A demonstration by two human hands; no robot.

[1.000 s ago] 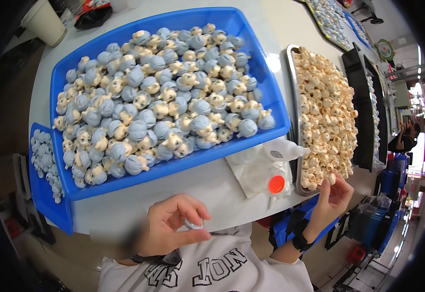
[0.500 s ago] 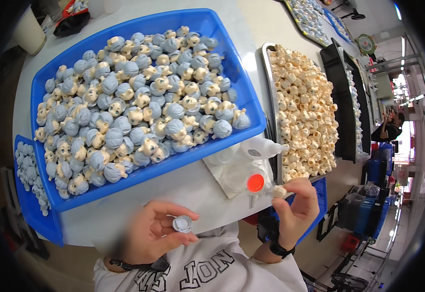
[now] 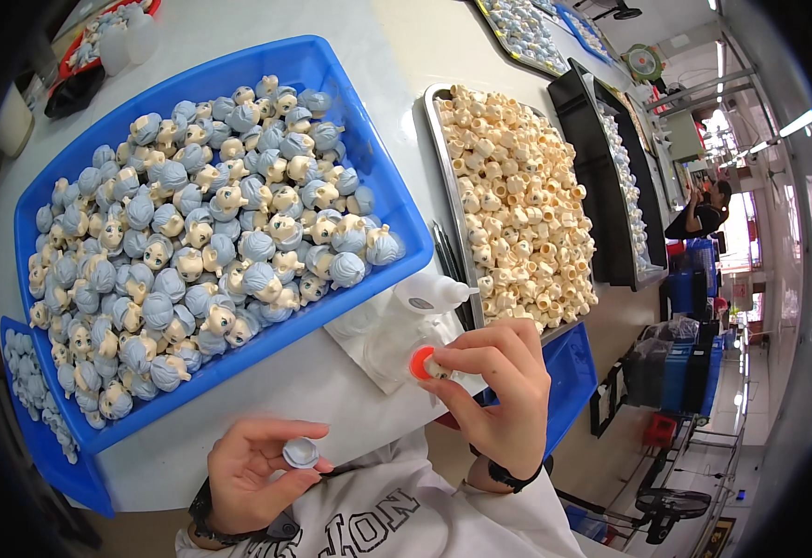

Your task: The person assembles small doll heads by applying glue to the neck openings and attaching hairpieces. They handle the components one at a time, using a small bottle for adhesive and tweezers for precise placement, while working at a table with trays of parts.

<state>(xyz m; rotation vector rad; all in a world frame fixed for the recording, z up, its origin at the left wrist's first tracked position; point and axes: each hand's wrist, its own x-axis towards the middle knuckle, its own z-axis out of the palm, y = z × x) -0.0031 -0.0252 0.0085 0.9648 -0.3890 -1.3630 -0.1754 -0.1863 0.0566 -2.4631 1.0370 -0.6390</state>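
- Plainly, black letters (image 3: 396,508) cross the white shirt (image 3: 452,502), bottom centre.
- Left hand (image 3: 246,476) pinches a blue-grey cap (image 3: 301,454), lower left.
- Right hand (image 3: 504,395) pinches a cream head (image 3: 439,368), below centre.

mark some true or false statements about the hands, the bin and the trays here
1. The right hand is empty. False: it pinches a small beige piece.
2. The left hand holds a blue-grey piece. True.
3. The metal tray is heaped with blue-grey pieces. False: its pieces are beige.
4. The black tray is right of the metal tray. True.
5. The large blue bin is right of the metal tray. False: it is to its left.
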